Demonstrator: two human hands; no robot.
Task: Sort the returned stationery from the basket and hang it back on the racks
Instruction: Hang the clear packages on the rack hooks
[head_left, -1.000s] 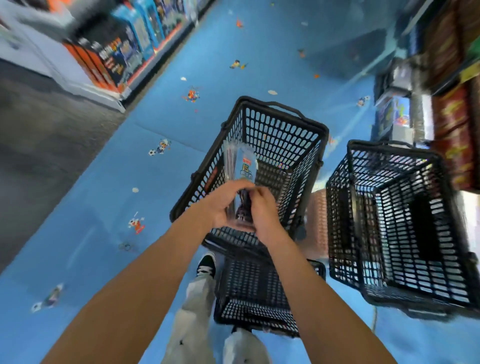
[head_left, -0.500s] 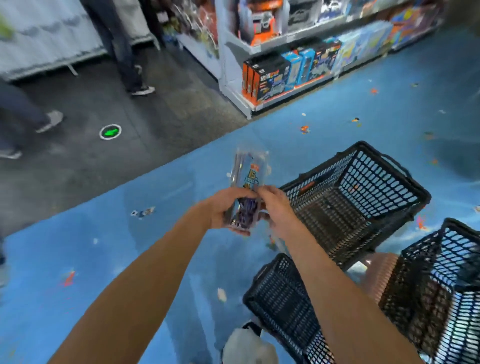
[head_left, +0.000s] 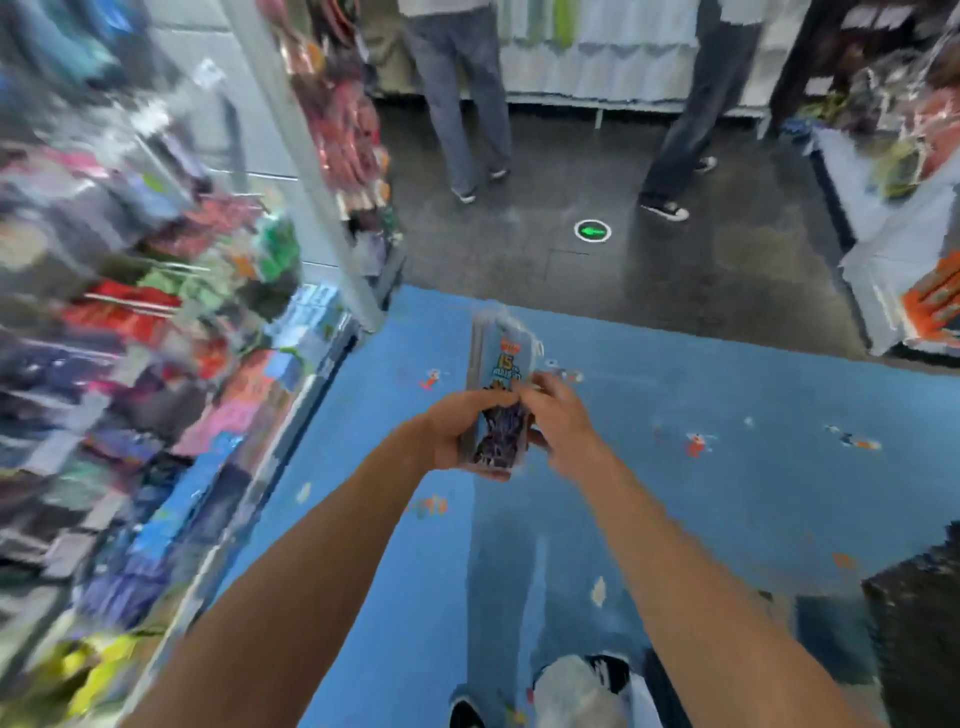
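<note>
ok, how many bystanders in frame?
2. One bystander stands top centre, legs only; the second bystander is right of them, past the green floor marker. More may be hidden.

We hold the clear plastic stationery pack (head_left: 500, 374) upright straight ahead of us, gripped between our left hand (head_left: 457, 434) on its left side and our right hand (head_left: 561, 421) on its right. The tall rack of hanging coloured packets (head_left: 130, 312) stands along our left. The blue patterned floor mat (head_left: 727, 493) lies beneath the pack and our feet. Beyond the mat lies the dark grey floor (head_left: 519, 270), with the round green arrow sticker (head_left: 592, 230) on it. Behind the sticker stand a person in grey trousers (head_left: 457, 104) to its left and a person in dark blue trousers (head_left: 696, 104) to its right. A black plastic mesh basket (head_left: 914, 623) sits at our lower right.
</note>
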